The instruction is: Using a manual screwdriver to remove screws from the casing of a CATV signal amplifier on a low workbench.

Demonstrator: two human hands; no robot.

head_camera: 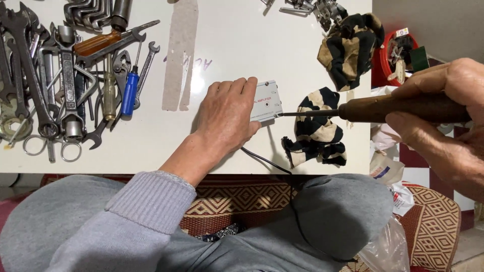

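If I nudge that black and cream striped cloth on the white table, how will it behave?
The black and cream striped cloth lies crumpled in soft folds, so it would likely bunch up rather than slide as one piece. It looks floppy and light, probably drooping if lifted. Being near the white table edge, it might slip off.

Beside the white table (pixel 227 45), past its right edge, a red tub (pixel 385 60) carries a small white label (pixel 402 31). Lower, off the table's right corner, lies a white packet (pixel 381 168) with blue and orange marks, perhaps paper. A clear plastic bag (pixel 388 247) sits below it.
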